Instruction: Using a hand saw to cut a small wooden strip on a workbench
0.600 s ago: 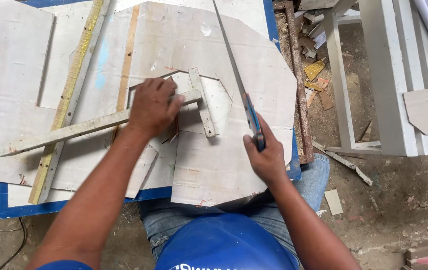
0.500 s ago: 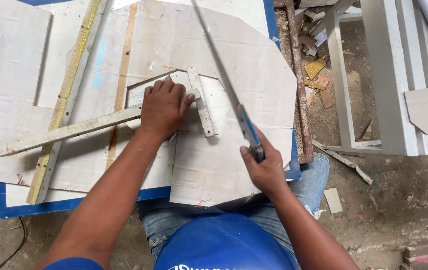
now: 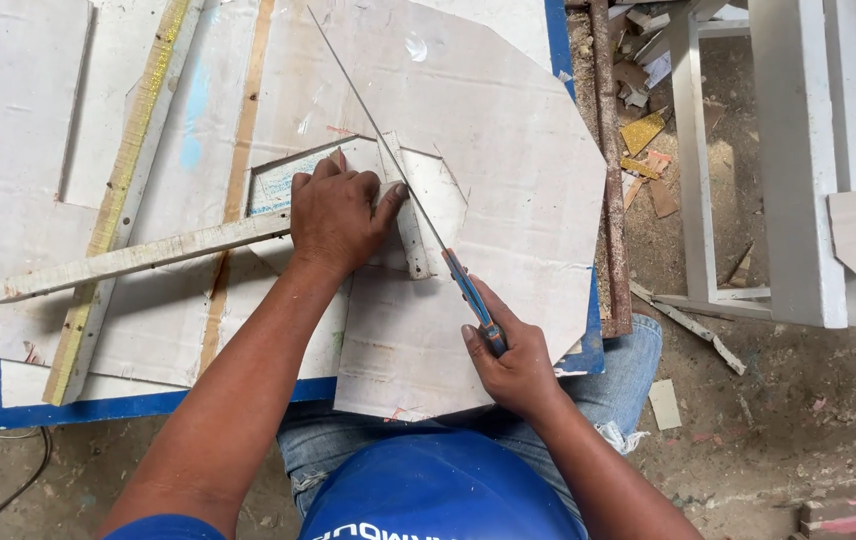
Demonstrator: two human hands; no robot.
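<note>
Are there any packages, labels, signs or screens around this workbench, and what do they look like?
No packages, signs or screens show.
Blue cap: bottom centre, on the person's head, with white lettering along its lower edge.
Yellow glitter scrap: on the ground right of the bench, flat, unlabelled.

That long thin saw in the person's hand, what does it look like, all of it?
The saw is a slim, straight metal blade, grey and narrow, tapering towards the far end. Its handle is blue with orange. The right hand grips the handle. The blade runs diagonally up and left across the pale angular board, passing right beside the left hand, which presses down on a white wooden strip.
</note>
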